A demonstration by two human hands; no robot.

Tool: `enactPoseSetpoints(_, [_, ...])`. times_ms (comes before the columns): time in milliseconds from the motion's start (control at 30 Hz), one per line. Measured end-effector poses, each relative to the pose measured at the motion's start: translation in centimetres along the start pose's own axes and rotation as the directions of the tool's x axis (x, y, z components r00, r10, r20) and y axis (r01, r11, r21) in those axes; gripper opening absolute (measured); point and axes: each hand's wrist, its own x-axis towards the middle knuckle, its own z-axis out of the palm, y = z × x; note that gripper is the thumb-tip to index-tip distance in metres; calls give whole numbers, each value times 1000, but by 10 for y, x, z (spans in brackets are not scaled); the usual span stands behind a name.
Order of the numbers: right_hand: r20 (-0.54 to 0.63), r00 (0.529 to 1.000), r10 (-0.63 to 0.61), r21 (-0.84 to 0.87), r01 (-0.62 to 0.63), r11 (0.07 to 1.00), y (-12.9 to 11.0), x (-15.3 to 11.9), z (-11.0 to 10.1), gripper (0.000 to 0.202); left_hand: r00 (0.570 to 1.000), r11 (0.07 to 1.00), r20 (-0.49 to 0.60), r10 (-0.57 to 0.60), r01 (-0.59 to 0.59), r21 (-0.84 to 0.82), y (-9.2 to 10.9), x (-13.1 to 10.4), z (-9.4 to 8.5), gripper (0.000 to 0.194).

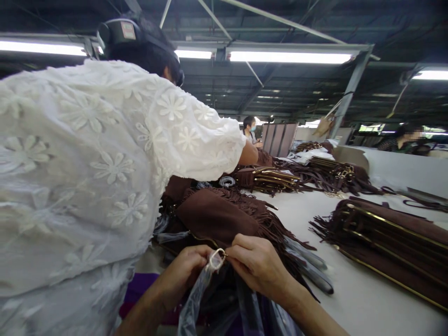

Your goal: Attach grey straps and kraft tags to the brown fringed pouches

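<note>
Fluorescent tubes [290, 57] glow overhead, and a white counter [364, 301] stretches away to my right, carrying a stack of brown bags [392, 247] with gold-toned edges. Right before me lies a brown fringed bag [220, 212], and at its near edge, between my hands, is a gold-toned metal loop [212, 257]. My right hand [259, 263] pinches the loop's right side, thumb against fingers; my left hand [184, 268] is closed on the plastic-wrapped strap [196, 301] at the loop. Close on my left, a co-worker in a white flowered top [115, 163] reaches forward.
</note>
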Motion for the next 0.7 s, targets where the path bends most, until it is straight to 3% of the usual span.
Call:
enactPoseSetpoints(133, [40, 999, 7, -28, -6, 1000, -1, 2, 3, 31, 997, 997, -73, 29, -34, -63, -20, 1, 4, 16])
enactPoseSetpoints(300, [94, 995, 44, -19, -42, 999, -3, 4, 4, 30, 974, 950, -201, 106, -159, -270, -50, 14, 17, 46])
enactPoseSetpoints(467, [162, 975, 154, 141, -177, 974, -10, 6, 2, 11, 944, 862, -298, 139, -263, -433, -47, 22, 14, 50])
enactPoseSetpoints(600, [155, 968, 200, 248, -234, 940, -17, 2, 5, 34, 959, 928, -219, 182, -241, -284, -35, 26, -4, 52])
enactPoseSetpoints(700, [134, 957, 255, 283, -284, 916, -16, -3, 8, 43, 947, 958, -148, 286, -283, 38, -24, 18, -16, 37])
